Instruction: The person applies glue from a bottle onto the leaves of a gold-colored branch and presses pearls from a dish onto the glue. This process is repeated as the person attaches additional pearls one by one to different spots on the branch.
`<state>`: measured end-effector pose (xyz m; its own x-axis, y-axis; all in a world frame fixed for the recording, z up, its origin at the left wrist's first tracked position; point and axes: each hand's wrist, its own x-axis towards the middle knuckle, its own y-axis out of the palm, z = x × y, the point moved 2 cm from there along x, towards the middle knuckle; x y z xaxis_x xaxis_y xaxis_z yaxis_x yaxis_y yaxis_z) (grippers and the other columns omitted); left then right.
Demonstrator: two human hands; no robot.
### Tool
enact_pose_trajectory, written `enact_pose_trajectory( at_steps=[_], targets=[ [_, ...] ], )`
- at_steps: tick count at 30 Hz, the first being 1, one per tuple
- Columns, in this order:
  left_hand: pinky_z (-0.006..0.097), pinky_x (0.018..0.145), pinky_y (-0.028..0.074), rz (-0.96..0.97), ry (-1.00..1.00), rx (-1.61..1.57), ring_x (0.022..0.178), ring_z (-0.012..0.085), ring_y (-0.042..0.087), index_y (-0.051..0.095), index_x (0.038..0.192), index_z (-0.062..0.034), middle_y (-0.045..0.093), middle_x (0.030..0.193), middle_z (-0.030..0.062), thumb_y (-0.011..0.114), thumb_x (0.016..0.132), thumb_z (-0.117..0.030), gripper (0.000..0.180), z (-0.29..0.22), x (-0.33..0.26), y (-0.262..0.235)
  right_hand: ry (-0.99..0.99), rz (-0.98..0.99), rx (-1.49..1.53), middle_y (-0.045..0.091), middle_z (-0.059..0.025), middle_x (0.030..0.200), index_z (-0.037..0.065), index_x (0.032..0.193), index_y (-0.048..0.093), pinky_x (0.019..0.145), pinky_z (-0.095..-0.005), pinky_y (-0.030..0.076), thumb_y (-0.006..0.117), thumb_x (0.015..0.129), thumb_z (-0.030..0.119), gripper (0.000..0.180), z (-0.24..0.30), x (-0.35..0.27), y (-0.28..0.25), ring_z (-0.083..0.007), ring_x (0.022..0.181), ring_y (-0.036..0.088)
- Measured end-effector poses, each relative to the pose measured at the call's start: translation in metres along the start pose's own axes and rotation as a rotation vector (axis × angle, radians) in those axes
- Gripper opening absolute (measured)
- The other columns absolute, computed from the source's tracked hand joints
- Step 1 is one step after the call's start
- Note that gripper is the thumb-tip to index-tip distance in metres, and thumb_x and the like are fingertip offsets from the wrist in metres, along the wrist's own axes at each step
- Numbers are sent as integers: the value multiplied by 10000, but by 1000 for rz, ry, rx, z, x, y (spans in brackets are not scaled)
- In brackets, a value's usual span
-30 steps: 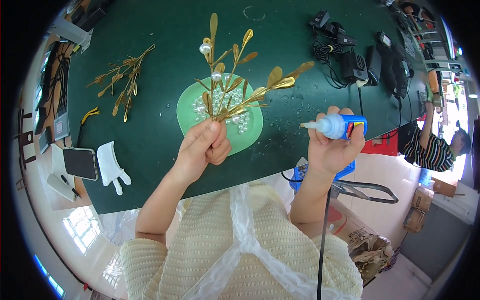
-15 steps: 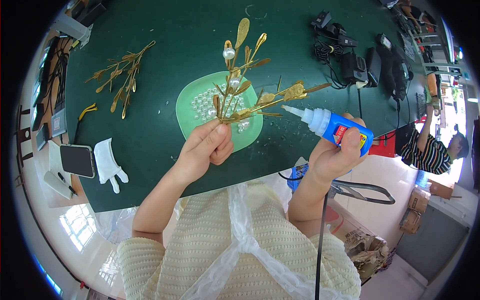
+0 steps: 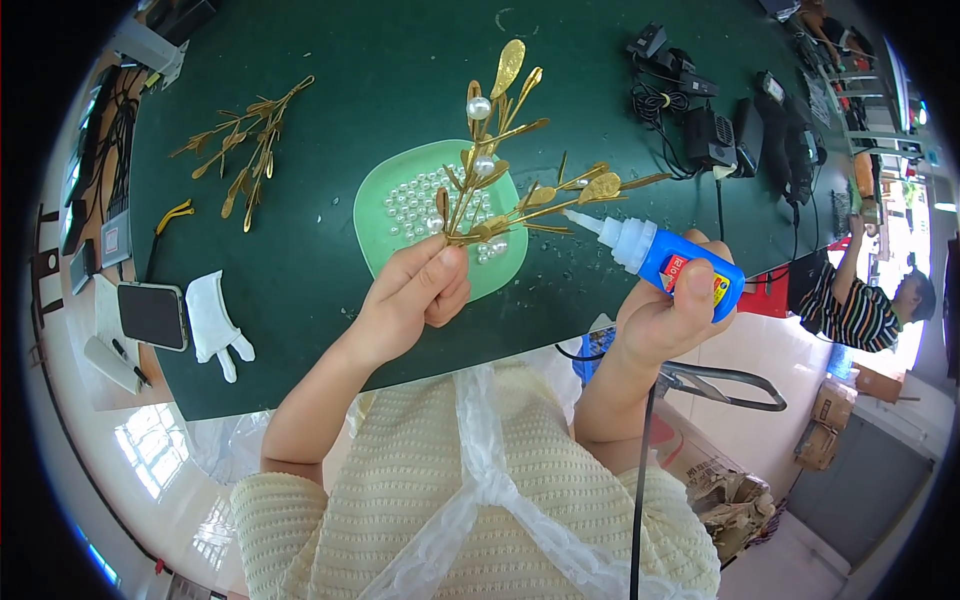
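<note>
My left hand [image 3: 420, 290] pinches the stem end of a gold leafy branch [image 3: 540, 205], holding it raised over a pale green plate [image 3: 375, 215]. A few white pearl beads [image 3: 479, 108] sit among its leaves. On the plate lie many loose pearl beads [image 3: 410, 205]. In my right hand [image 3: 665, 315] is a blue glue bottle [image 3: 690, 272], tilted so its white nozzle tip points left, close to the lower twig of the branch. Whether the tip touches the twig I cannot tell.
Another gold branch [image 3: 250, 145] lies at the left on the green table [image 3: 330, 60]. Nearby are yellow-handled tweezers [image 3: 172, 218], a phone [image 3: 153, 316] and a white glove [image 3: 213, 320]. Black chargers and cables [image 3: 708, 135] fill the right side. Beyond the table's right is another person [image 3: 860, 305].
The branch has turned slightly in my left hand, its upper sprig shifting right and its lower twig showing another pearl. The glue bottle has stayed nearly in place.
</note>
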<state>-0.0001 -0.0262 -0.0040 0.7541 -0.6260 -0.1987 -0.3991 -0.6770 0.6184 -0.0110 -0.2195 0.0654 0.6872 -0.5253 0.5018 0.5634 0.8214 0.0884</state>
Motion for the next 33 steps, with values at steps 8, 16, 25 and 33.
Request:
enact_pose_trajectory(
  at_steps=[8, 16, 25, 33],
  targets=[
    [208, 412, 161, 11, 12, 0, 457, 47, 207, 333, 686, -90, 256, 529, -44, 358, 929, -275, 306, 0, 1, 0, 1, 9, -38, 445, -53, 538, -12, 583, 454, 447, -226, 304, 573, 709, 249, 313, 0, -1, -1, -111, 474, 389],
    [199, 416, 177, 4, 17, 19, 468, 38, 218, 375, 746, -82, 271, 536, -51, 359, 930, -276, 268, 0, 0, 1, -9, 48, -100, 455, -64, 533, -16, 576, 450, 440, -231, 313, 570, 712, 246, 318, 2, -1, -2, -117, 466, 398],
    [196, 428, 205, -22, 12, 111, 480, 38, 244, 423, 807, -58, 308, 546, -47, 351, 932, -280, 265, -1, 0, 0, -63, -17, -240, 472, -79, 524, -25, 576, 467, 444, -223, 365, 592, 699, 285, 357, 7, -5, -1, -139, 460, 451],
    [198, 432, 216, -13, 41, 126, 481, 40, 257, 432, 806, -51, 326, 541, -44, 349, 933, -282, 277, 1, -1, -2, -161, 21, -237, 480, -89, 510, -27, 575, 480, 430, -232, 368, 592, 717, 333, 403, 6, -6, -4, -144, 441, 452]
  ],
)
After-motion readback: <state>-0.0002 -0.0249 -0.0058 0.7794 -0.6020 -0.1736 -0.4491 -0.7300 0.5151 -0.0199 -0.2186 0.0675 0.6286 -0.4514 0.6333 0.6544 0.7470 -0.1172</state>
